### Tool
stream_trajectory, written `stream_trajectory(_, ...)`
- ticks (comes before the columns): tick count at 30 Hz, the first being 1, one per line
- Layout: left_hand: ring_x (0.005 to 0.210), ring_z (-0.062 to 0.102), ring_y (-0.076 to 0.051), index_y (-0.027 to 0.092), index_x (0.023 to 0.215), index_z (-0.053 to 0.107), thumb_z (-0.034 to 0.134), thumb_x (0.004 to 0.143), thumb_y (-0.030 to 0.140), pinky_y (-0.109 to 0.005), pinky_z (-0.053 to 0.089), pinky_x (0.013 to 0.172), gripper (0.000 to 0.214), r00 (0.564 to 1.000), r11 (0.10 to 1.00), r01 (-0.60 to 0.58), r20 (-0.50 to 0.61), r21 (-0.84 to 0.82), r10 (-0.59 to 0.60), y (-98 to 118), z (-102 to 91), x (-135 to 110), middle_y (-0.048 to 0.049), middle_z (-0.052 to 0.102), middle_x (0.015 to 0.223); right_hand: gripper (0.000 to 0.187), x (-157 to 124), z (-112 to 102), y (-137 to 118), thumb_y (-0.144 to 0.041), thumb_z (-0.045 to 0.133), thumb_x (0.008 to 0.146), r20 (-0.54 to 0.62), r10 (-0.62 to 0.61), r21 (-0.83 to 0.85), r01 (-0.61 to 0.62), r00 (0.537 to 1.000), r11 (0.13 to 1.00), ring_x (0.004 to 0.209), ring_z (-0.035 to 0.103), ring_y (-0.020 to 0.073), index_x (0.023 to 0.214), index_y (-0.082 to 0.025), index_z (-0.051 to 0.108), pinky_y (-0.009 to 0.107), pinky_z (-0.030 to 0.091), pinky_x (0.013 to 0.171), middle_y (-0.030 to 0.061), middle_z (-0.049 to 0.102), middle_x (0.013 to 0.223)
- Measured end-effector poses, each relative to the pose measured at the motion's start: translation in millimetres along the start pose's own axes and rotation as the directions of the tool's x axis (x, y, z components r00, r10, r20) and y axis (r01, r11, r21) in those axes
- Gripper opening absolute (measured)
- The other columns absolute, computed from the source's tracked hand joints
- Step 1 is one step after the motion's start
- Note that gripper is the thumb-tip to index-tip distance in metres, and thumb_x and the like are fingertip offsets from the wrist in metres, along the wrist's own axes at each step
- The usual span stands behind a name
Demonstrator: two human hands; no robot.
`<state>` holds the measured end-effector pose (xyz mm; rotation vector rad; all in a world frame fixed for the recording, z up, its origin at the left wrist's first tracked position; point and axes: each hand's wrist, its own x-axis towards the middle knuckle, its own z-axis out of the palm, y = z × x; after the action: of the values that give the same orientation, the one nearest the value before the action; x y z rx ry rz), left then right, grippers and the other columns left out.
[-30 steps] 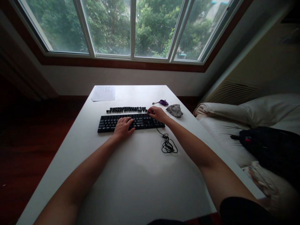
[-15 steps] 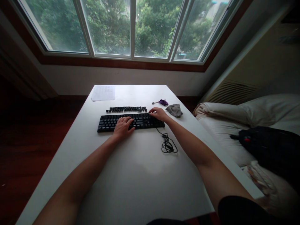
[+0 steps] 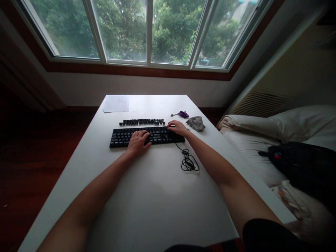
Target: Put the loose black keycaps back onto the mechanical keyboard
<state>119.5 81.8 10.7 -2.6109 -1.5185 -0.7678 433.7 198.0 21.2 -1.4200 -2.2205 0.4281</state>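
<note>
A black keyboard (image 3: 120, 137) lies across the far half of a white table (image 3: 157, 203). My left hand (image 3: 138, 141) rests flat on its middle keys with the fingers stretched out. My right hand (image 3: 178, 127) sits at the keyboard's upper right corner, fingers curled down and pressed together at the keys; what they pinch, if anything, is hidden. Just behind the keyboard runs a row of loose black keycaps (image 3: 141, 121), its right end close to my right hand.
The keyboard's coiled black cable (image 3: 188, 162) lies to the right. Behind my right hand are a purple tool (image 3: 182, 114) and a crumpled grey cloth (image 3: 196, 123). A paper sheet (image 3: 116, 103) lies at the far left corner. A bed (image 3: 262, 129) with a black bag (image 3: 301, 161) is at right.
My right hand has shifted slightly nearer, from the end of the keycap row onto the keyboard's upper right corner. The left hand has stayed put.
</note>
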Motion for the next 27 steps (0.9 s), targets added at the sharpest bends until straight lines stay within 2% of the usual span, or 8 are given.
stream_trajectory(10, 0.130, 0.048, -0.033, 0.026, 0.137, 0.058, 0.064, 0.089, 0.044, -0.052, 0.033, 0.117, 0.051, 1.000, 1.000, 0.012, -0.004, -0.003, -0.012, -0.5, 2.3, -0.7, -0.0096, 0.055, 0.142, 0.017, -10.3, -4.3, -12.9, -0.032, 0.074, 0.084, -0.014, -0.027, -0.045, 0.026, 1.000, 0.999, 0.106, 0.065, 0.0264, 0.099, -0.026, 0.079, 0.042, 0.048, 0.098, 0.0064, 0.074, 0.110)
stream_trajectory(18, 0.129, 0.049, -0.032, 0.025, 0.136, 0.059, 0.064, 0.089, 0.044, -0.051, 0.034, 0.116, 0.051, 1.000, 1.000, 0.000, -0.011, -0.007, 0.000, 0.0, 2.6, -0.7, -0.0098, 0.056, 0.141, 0.017, -16.5, -0.7, -20.1, -0.032, 0.072, 0.085, -0.057, 0.044, -0.078, -0.049, 0.997, 0.996, 0.105, 0.064, 0.0253, 0.100, -0.026, 0.076, 0.040, 0.048, 0.095, 0.0048, 0.074, 0.108)
stream_trajectory(27, 0.129, 0.049, -0.032, 0.026, 0.136, 0.058, 0.064, 0.089, 0.043, -0.052, 0.033, 0.117, 0.050, 1.000, 1.000, -0.002, -0.003, -0.001, 0.002, 0.6, 0.7, -0.4, -0.0099, 0.056, 0.141, 0.019, -13.6, -4.4, -22.0, -0.033, 0.070, 0.086, 0.027, 0.077, -0.147, -0.072, 0.997, 0.987, 0.108, 0.063, 0.0239, 0.104, -0.029, 0.075, 0.038, 0.044, 0.097, 0.0020, 0.073, 0.113)
